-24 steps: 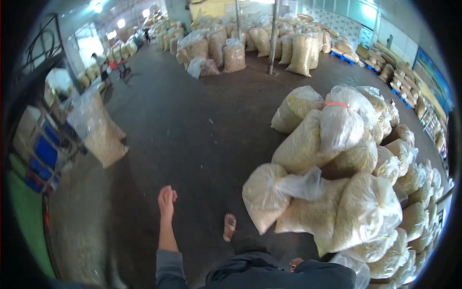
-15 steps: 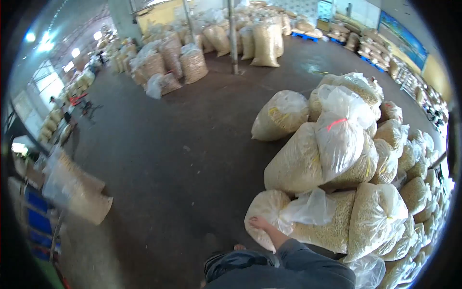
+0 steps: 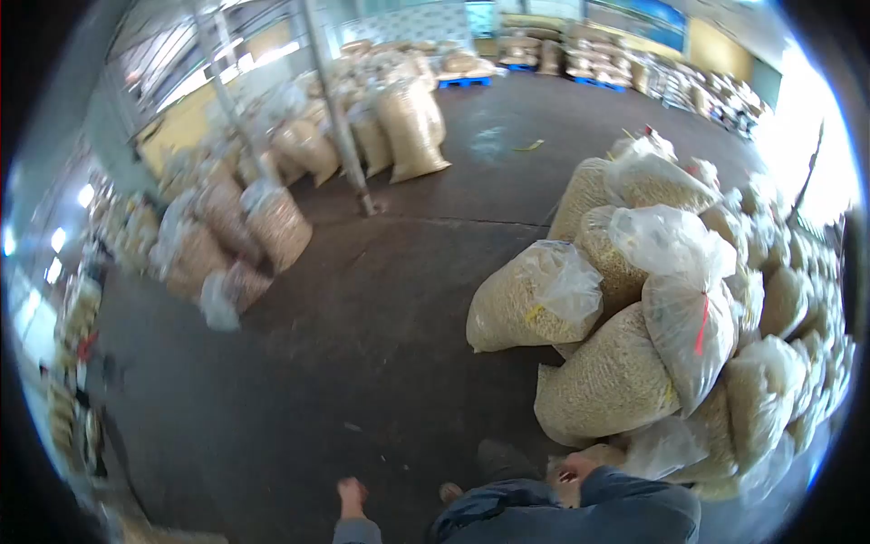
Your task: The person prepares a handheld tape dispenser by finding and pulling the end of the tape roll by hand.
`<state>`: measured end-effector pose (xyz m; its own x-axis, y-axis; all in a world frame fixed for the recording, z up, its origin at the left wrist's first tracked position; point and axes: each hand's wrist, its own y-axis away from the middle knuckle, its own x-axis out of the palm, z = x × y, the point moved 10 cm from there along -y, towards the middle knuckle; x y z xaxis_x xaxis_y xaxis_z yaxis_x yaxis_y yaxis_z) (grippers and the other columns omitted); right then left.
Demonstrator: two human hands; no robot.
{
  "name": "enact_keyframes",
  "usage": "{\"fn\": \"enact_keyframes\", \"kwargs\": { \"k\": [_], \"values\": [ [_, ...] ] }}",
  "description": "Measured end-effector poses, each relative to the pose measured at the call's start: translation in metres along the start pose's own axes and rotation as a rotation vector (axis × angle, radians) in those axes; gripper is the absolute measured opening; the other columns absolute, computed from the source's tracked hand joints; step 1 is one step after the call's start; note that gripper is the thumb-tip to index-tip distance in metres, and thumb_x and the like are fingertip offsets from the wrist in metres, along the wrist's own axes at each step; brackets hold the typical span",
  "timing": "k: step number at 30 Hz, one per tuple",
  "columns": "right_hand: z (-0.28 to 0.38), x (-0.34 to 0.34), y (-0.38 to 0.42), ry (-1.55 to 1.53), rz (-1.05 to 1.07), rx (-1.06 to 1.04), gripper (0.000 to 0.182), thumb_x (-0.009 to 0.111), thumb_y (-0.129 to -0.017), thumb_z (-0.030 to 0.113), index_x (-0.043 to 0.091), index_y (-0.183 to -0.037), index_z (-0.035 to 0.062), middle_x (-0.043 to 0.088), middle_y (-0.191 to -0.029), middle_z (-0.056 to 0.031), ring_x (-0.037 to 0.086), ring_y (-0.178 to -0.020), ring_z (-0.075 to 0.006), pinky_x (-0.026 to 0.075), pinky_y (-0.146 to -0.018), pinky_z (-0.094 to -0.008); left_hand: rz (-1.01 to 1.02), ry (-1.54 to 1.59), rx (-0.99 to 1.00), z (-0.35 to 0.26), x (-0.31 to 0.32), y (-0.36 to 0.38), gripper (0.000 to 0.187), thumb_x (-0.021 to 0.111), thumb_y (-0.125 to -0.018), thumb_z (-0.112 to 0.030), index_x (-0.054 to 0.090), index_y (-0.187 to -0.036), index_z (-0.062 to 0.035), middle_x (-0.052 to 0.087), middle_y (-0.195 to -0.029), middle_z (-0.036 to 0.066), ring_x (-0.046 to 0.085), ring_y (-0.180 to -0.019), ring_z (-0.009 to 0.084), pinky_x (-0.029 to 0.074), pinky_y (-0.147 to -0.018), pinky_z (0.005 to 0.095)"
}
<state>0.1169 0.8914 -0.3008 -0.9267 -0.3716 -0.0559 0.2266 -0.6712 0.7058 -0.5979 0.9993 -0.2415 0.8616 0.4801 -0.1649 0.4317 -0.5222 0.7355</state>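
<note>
My left hand (image 3: 352, 496) hangs over the dark floor at the bottom of the view, fingers loosely bent and nothing visible in it. At the lower right, my right hand (image 3: 578, 466) is over a pale sack (image 3: 603, 453) low beside my body; a dark gap shows by its fingers, and I see nothing held. Just beyond it lies a large clear plastic sack of pale pieces (image 3: 607, 381). A clear sack with a red tie (image 3: 693, 331) leans on this one. Another filled sack (image 3: 530, 299) with a yellow tie lies farther forward.
Many more filled sacks (image 3: 766, 390) are heaped to the right. A metal post (image 3: 335, 118) rises from the floor ahead, beside standing sacks (image 3: 408, 131). Blue pallets (image 3: 467, 82) hold stacks at the back. Dark floor (image 3: 362, 317) stretches between the piles.
My view has turned right and moved forward, so the right-hand pile looks nearer. My left hand has come into view. My right hand now appears farther right and lower, still by the low sack.
</note>
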Motion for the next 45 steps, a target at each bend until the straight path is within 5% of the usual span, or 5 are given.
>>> {"fn": "enact_keyframes", "kwargs": {
  "k": [7,11,20,31,45],
  "values": [
    [0.074,-0.092,-0.139,-0.169,-0.579,0.588,0.017,0.062,-0.088,0.012,0.075,-0.092,0.0012,0.071,-0.075,-0.0113,0.069,-0.068,-0.0178,0.051,-0.054,-0.034,-0.018,0.136,0.721,-0.498,0.191,-0.152,0.018,0.054,-0.1,-0.022,0.053,-0.113,-0.0101,0.059,-0.074,0.006,0.055,-0.056,0.0147,0.044,-0.046,0.0303],
    [0.24,-0.112,-0.282,-0.105,-0.126,-0.584,0.027,0.061,-0.094,0.029,0.074,-0.093,0.0052,0.067,-0.068,-0.0067,0.06,-0.055,-0.017,0.045,-0.049,-0.0361,0.22,-0.125,0.649,-0.497,0.345,-0.218,0.034,0.05,-0.1,-0.04,0.058,-0.09,-0.0082,0.056,-0.061,0.005,0.057,-0.054,0.0174,0.044,-0.045,0.0319],
    [0.601,-0.407,-0.517,-0.029,-0.764,-0.335,0.041,0.066,-0.094,0.029,0.062,-0.123,0.0003,0.065,-0.089,-0.0094,0.061,-0.066,-0.0178,0.053,-0.062,-0.0337,0.332,-0.321,0.455,-0.544,0.682,-0.335,0.015,0.052,-0.094,-0.022,0.054,-0.098,-0.008,0.055,-0.065,0.008,0.055,-0.049,0.0211,0.046,-0.042,0.0371],
    [0.501,-0.554,-0.592,-1.065,-0.805,0.5,0.027,0.068,-0.089,0.025,0.068,-0.099,-0.0006,0.068,-0.084,-0.0145,0.065,-0.063,-0.0262,0.052,-0.051,-0.0415,0.215,-0.525,0.194,-0.82,1.12,-0.524,0.012,0.053,-0.092,-0.017,0.056,-0.094,-0.0056,0.055,-0.073,0.007,0.053,-0.05,0.0202,0.046,-0.044,0.0352],
    [0.613,-1.081,-0.714,-0.839,-1.034,0.271,0.057,0.06,-0.091,0.044,0.063,-0.129,0.0027,0.063,-0.131,-0.0204,0.058,-0.124,-0.0338,0.045,-0.104,-0.0452,1.53,-1.027,0.941,-0.923,2.124,-0.092,0.019,0.06,-0.098,-0.014,0.061,-0.112,-0.0028,0.062,-0.081,0.002,0.055,-0.064,0.0094,0.046,-0.055,0.0264]
  ]
}}
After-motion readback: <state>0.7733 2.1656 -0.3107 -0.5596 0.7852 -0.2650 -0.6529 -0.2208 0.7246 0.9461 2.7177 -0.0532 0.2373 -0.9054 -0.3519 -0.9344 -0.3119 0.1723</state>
